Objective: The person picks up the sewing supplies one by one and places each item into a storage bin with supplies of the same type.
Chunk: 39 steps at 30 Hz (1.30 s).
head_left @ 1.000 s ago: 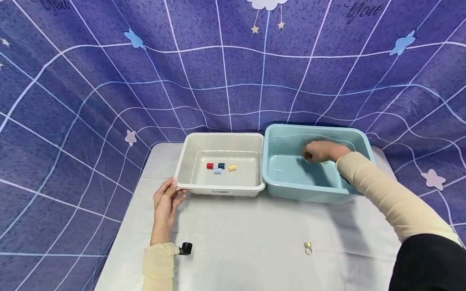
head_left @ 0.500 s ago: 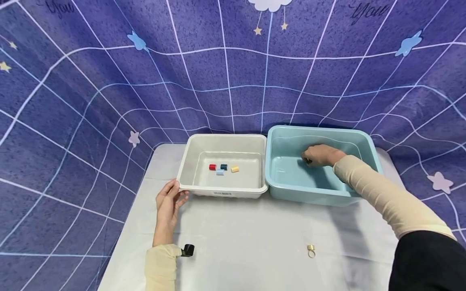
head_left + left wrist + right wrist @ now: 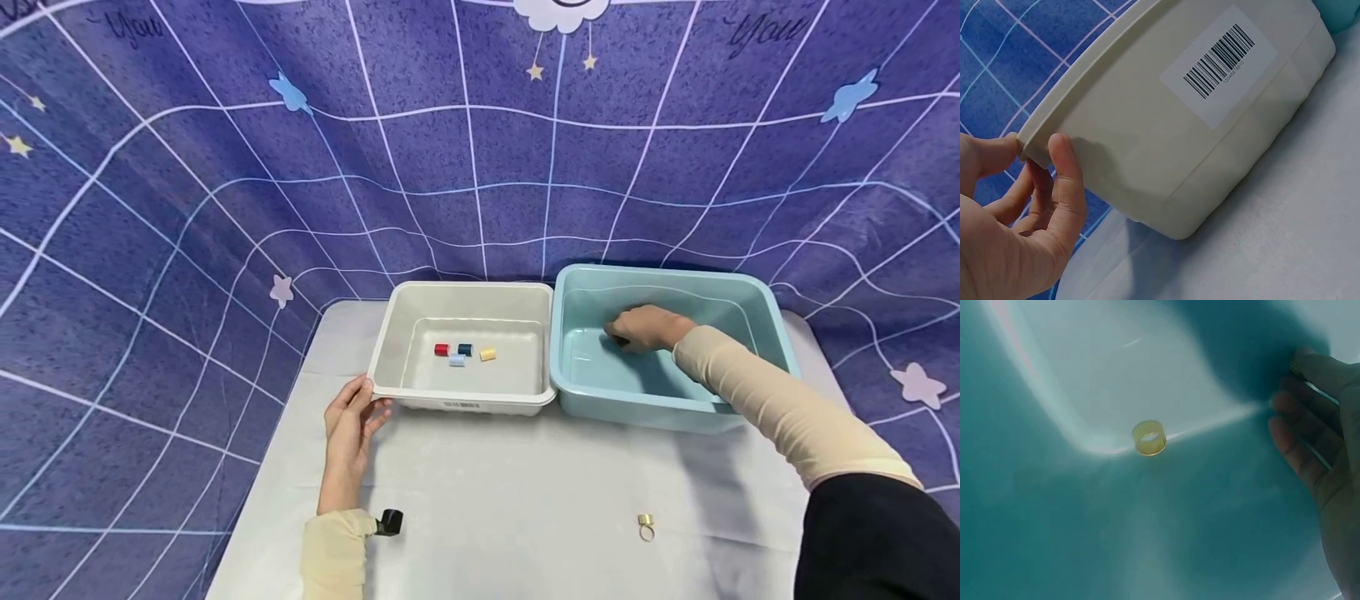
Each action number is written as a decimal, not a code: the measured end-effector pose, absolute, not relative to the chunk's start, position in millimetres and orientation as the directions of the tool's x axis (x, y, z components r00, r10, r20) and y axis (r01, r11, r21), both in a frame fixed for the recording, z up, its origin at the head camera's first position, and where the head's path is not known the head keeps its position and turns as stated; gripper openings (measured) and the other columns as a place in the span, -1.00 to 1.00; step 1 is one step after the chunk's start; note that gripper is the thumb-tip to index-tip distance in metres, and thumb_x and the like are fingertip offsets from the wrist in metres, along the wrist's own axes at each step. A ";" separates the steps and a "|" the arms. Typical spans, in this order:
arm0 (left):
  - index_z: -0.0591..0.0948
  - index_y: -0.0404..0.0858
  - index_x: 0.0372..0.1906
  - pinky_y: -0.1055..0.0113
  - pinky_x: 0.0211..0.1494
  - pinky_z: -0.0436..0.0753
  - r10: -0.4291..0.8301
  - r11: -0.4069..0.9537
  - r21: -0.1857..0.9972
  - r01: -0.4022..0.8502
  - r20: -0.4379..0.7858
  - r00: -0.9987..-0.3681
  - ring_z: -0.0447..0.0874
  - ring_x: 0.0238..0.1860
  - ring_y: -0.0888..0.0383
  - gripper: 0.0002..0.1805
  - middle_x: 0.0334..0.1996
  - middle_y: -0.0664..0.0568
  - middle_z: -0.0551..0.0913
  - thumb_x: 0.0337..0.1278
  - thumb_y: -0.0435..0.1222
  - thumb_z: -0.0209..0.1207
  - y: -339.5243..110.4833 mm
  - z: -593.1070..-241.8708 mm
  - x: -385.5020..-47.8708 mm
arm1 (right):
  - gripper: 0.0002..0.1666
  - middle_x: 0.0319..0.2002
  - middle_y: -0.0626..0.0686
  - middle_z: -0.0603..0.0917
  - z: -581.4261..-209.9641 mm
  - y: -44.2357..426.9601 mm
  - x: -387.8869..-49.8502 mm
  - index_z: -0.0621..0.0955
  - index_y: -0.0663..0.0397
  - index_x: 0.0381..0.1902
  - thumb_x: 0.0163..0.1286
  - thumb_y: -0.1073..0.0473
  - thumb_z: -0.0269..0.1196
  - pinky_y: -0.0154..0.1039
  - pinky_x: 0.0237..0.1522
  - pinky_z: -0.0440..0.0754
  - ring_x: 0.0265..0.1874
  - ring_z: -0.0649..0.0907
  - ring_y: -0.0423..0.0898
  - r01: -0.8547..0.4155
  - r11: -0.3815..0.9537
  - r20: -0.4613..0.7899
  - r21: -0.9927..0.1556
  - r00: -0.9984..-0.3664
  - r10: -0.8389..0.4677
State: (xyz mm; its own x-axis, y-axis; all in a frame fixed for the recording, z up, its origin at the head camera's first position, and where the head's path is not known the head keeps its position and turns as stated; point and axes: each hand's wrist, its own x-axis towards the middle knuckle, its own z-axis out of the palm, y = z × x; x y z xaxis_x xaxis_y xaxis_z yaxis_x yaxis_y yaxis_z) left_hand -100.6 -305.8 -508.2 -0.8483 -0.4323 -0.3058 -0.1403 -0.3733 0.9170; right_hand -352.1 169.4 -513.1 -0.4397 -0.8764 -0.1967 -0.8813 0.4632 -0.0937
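My left hand (image 3: 348, 429) pinches the front left corner of the light grey bin's rim (image 3: 465, 396), thumb on top and fingers beneath. Inside this bin lie several small thread spools: a red spool (image 3: 442, 350), a dark blue spool (image 3: 465, 350), a light blue spool (image 3: 457, 361) and a yellow spool (image 3: 488, 354). My right hand (image 3: 643, 327) reaches low into the blue bin (image 3: 637, 402). Its thumb and forefinger pinch a small textured gold piece (image 3: 1295, 366), mostly hidden by the fingers. A wide gold ring (image 3: 1149, 439) lies in the blue bin, apart from the hand.
On the white table (image 3: 525, 492), two gold rings (image 3: 646, 527) lie in front of the blue bin. The two bins stand side by side against a purple-blue patterned curtain (image 3: 420, 158). A black wrist mount (image 3: 389, 522) juts from the left sleeve.
My right hand has moved slightly left and lower inside the blue bin with the gold piece. The left hand keeps its grip on the grey rim. The head view has shifted a little.
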 end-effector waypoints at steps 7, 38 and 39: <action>0.42 -0.41 0.35 0.47 -0.36 0.77 -0.441 -0.364 0.921 -0.136 -0.300 -0.846 0.72 -0.35 0.22 -0.52 -0.32 0.15 0.72 0.56 -0.20 0.16 -306.4 -508.4 -97.9 | -0.74 -0.65 -0.14 0.46 -514.7 159.3 -348.0 0.53 0.02 -0.45 0.32 0.29 0.42 -0.23 -0.63 0.47 -0.65 0.32 -0.24 -0.919 0.390 -0.106 -0.066 -0.382 -0.918; 0.54 -0.29 0.17 0.46 -0.39 0.77 -0.430 -0.410 0.903 -0.133 -0.319 -0.844 0.73 -0.38 0.21 -0.70 -0.34 0.11 0.71 0.53 -0.22 0.18 -307.6 -510.0 -101.8 | -0.78 -0.54 -0.06 0.61 -461.8 153.2 -340.9 0.58 0.02 -0.28 0.30 0.23 0.47 -0.07 -0.50 0.67 -0.56 0.58 -0.12 -0.891 0.450 -0.109 -0.066 -0.441 -0.891; 0.53 -0.30 0.18 0.46 -0.39 0.77 -0.430 -0.410 0.902 -0.133 -0.320 -0.844 0.73 -0.39 0.21 -0.69 -0.34 0.11 0.71 0.53 -0.21 0.18 -307.5 -510.2 -101.9 | -0.78 -0.54 -0.08 0.61 -458.6 154.0 -339.6 0.58 0.02 -0.28 0.30 0.23 0.47 -0.10 -0.50 0.66 -0.56 0.57 -0.14 -0.888 0.454 -0.108 -0.077 -0.445 -0.889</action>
State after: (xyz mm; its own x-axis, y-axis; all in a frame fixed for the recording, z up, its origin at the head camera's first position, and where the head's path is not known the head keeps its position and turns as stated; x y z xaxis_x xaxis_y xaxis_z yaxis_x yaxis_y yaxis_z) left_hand -101.9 -307.5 -510.2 -0.8443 -0.4296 -0.3204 -0.1334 -0.4105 0.9021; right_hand -339.6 154.0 -458.6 -0.4452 -0.8889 -0.1079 -0.8877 0.4539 -0.0769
